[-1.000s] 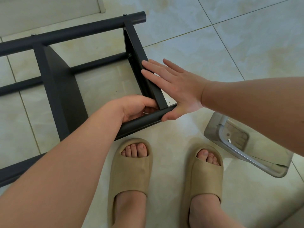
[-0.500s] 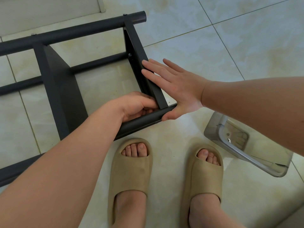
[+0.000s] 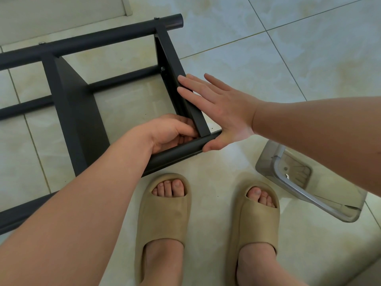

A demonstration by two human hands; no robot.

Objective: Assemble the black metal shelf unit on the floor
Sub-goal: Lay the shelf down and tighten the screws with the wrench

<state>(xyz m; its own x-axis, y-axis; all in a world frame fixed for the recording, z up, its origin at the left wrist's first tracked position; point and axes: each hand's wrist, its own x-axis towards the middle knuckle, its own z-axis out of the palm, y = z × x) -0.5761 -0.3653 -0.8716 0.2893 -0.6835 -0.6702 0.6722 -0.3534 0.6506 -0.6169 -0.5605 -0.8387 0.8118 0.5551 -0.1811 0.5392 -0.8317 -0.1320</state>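
Spread flat, the right hand [image 3: 218, 112] lies with straight fingers [image 3: 193, 85] against the outer face of the end panel [image 3: 171, 56], and its thumb rests on the tip of the near tube [image 3: 177, 150]. The left hand [image 3: 171, 133] comes in from the other side of that panel, with its fingers curled down into the corner where the panel meets the near tube. Its fingertips touch the panel's inner edge just above the tube, but the knuckles hide whether they pinch anything there, so I cannot tell. The two hands sit on either side of this one corner, close together but not touching each other. The black shelf [image 3: 78, 112] lies on its side on the tiled floor [image 3: 268, 58], right in front of the person's feet. Its far tube [image 3: 103, 37] runs across the top of the view with two screw heads on its upper side, and the end panel spans from it down to the near tube. A second panel [image 3: 61, 79] crosses the frame further left, and the left forearm passes over its lower end. A screw [image 3: 162, 68] shows on the inner face of the end panel, where a lower tube [image 3: 123, 79] meets it. Two tan sandals [image 3: 165, 213] are on the feet, just below the near tube. A clear plastic item [image 3: 309, 182] with a grey metal strip lies on the floor beside the right foot, partly under the right forearm; I cannot tell what it is.
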